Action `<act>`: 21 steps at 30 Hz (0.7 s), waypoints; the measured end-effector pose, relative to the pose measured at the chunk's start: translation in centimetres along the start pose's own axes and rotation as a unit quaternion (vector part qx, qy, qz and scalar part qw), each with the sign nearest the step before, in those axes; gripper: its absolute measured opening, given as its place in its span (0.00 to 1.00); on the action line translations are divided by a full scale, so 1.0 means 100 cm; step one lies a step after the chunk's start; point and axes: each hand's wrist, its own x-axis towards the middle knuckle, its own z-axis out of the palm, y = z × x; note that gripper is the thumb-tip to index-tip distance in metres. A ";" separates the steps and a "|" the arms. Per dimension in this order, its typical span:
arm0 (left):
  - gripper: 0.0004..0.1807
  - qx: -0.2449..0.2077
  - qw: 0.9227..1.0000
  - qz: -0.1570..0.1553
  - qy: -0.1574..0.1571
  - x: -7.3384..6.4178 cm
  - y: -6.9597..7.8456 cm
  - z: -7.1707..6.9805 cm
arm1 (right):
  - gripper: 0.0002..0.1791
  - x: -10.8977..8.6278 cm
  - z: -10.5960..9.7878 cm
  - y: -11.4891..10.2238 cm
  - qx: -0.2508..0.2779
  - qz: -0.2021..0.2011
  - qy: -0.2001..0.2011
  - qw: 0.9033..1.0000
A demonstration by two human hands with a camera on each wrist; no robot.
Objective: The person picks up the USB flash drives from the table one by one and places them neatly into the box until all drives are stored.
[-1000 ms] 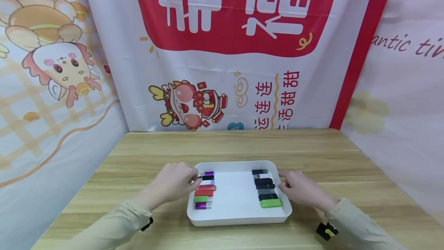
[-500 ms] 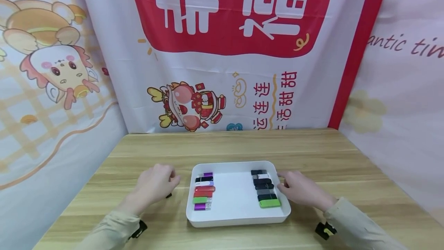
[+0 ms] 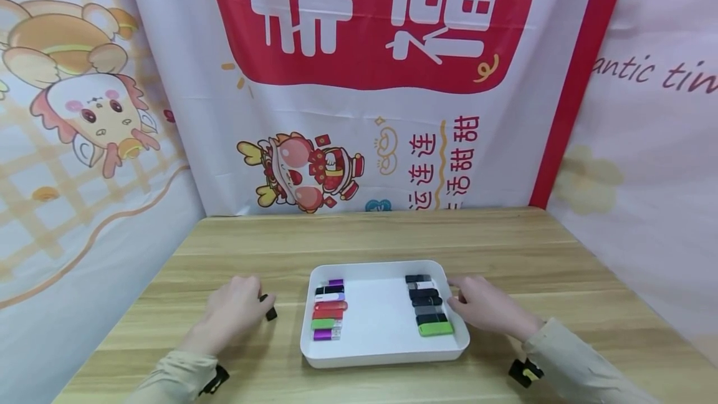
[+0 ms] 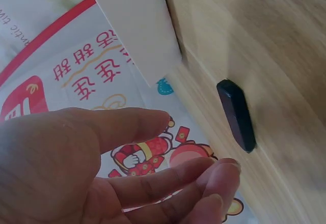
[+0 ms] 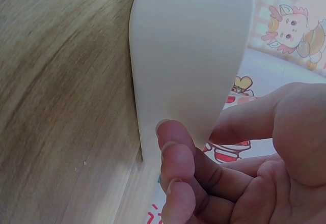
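My left hand (image 3: 234, 309) is low over the table, left of the white tray (image 3: 377, 320). Right beside its fingers lies a black USB stick (image 3: 270, 309). The left wrist view shows that stick (image 4: 237, 115) lying on the wood, with a gap between the thumb and the bent fingers and nothing in it. My right hand (image 3: 483, 304) holds the tray's right wall. Up close in the right wrist view, its fingers (image 5: 175, 160) lie against the outer side of the wall (image 5: 188, 46), and the thumb reaches behind the rim.
Inside the tray, a column of USB sticks in purple, black, white, red and green (image 3: 330, 313) lines the left wall. A second column, mostly black with a green one (image 3: 435, 328), lines the right wall. Printed cloth (image 3: 336, 105) hangs behind the wooden table (image 3: 381, 235).
My left hand has drawn back from over the tray's left side, moving left and down to the black USB stick, which shows more fully now. The right hand keeps its place on the tray.
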 end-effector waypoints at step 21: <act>0.21 0.006 0.996 -0.023 -0.083 0.020 -0.002 0.004 | 0.26 -0.001 -0.001 -0.001 0.003 0.004 -0.003 1.000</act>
